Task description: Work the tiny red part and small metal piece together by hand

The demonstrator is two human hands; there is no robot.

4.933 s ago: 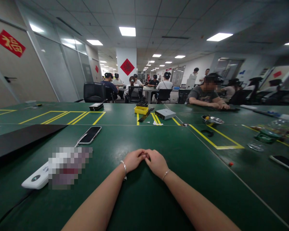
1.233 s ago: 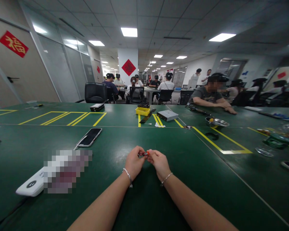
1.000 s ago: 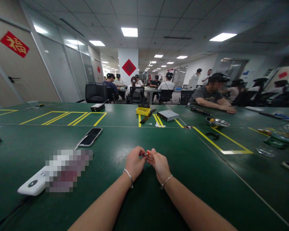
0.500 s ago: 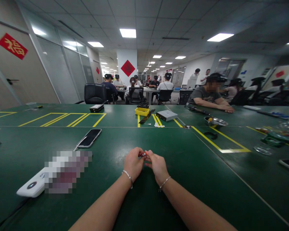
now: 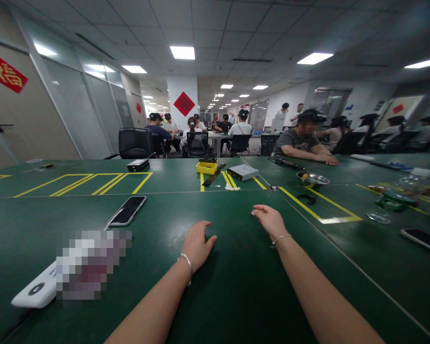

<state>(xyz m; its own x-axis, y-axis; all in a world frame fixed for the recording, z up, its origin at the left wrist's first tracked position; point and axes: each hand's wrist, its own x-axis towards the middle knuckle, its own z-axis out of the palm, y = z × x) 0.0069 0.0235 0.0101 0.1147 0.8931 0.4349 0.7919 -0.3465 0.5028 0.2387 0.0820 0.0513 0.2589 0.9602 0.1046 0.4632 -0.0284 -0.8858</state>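
Observation:
My left hand (image 5: 198,246) lies palm down on the green work table (image 5: 236,286), its fingers slightly apart and nothing visible in it. My right hand (image 5: 268,220) stretches forward and right, its fingertips drawn together near a yellow taped outline (image 5: 338,210). Something tiny may sit at those fingertips, but it is too small to tell. No orange-red part shows anywhere between my hands. A black smartphone (image 5: 127,210) lies left of my left hand, and a white handheld device (image 5: 36,291) lies partly behind a pixelated patch.
Farther along the table stand a yellow tray (image 5: 206,167), a silver box (image 5: 242,172) and a metal dish (image 5: 312,178). A glass dish (image 5: 378,217) and another phone (image 5: 423,240) lie to the right. A seated co-worker (image 5: 301,143) rests both arms on the table.
My hands have come apart. The right hand moved forward and right, the left dropped back onto the table, and the small orange-red part held between them no longer shows.

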